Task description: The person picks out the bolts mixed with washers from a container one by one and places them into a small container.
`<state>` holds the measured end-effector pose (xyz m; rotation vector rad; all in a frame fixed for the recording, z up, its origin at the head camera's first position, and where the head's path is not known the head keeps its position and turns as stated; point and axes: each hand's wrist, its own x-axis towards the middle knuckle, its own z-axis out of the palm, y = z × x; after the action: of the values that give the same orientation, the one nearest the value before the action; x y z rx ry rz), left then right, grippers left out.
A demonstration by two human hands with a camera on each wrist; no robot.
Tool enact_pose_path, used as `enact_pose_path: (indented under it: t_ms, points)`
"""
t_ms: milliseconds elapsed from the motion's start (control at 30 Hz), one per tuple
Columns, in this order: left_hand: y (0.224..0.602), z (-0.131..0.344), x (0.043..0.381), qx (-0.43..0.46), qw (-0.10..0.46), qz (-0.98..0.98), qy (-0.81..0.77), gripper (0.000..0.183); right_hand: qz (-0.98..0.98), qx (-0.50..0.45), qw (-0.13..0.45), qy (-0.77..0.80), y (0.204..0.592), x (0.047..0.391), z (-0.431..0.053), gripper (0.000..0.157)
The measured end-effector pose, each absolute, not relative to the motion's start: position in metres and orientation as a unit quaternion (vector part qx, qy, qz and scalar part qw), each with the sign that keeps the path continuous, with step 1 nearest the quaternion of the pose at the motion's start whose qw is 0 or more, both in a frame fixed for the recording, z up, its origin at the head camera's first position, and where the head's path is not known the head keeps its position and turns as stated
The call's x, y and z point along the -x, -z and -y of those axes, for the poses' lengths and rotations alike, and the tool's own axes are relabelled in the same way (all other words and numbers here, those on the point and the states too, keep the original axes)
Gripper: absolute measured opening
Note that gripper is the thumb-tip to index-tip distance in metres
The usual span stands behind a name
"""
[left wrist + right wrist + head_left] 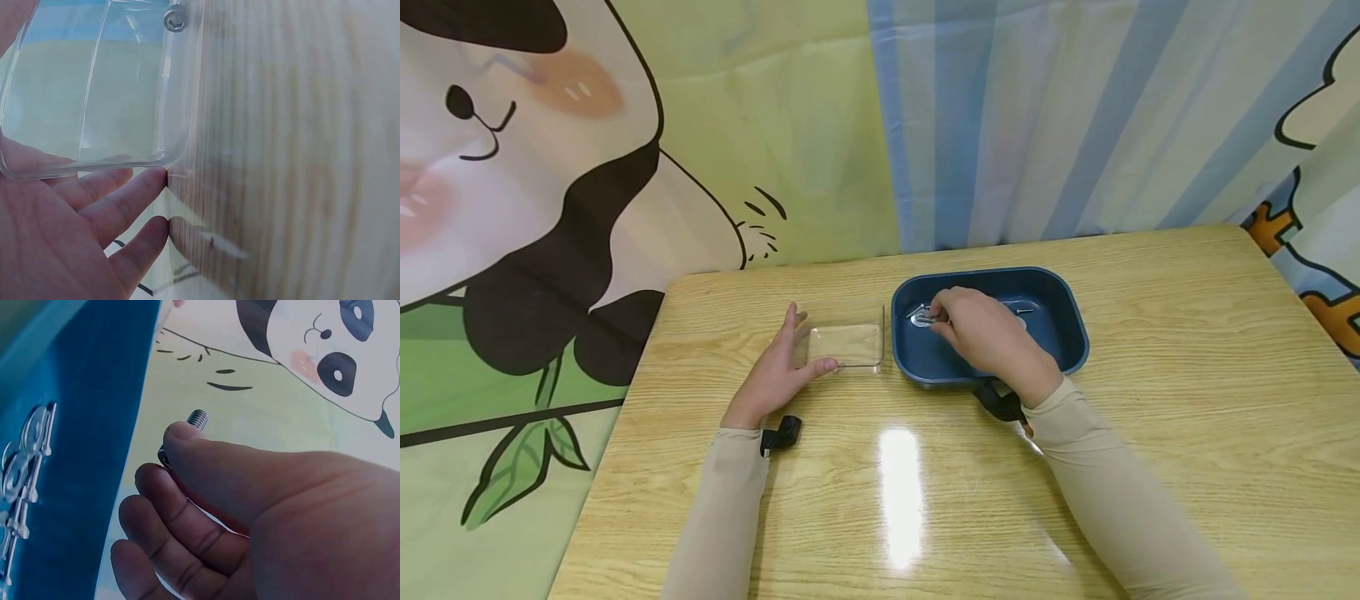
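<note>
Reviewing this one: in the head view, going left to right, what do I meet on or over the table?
Left hand → clear container → blue tray, with the right hand reaching into it.

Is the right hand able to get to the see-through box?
Probably yes: past the wall of the blue tray, the right hand seems to have a free way to the clear box.

Toward the desk's (1187, 375) far edge: one blue tray (1052, 340) with several overlapping screws (45, 431) and washers (15, 477); one clear box (848, 343) with one hex-socket bolt (175, 19); one left hand (775, 371); one right hand (988, 333) pinching one threaded bolt (198, 418).
</note>
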<state>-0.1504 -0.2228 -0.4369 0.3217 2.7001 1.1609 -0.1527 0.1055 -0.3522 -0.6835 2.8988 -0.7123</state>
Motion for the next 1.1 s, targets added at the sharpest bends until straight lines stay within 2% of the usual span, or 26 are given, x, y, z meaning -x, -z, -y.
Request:
enact_pose_path:
  t_ms: [1100]
  points:
    - [0.436,0.223,0.15,-0.112,0.09,-0.91,-0.388,0.115,-0.934,0.252,0.034,0.25,0.363,0.147,-0.057,0.014]
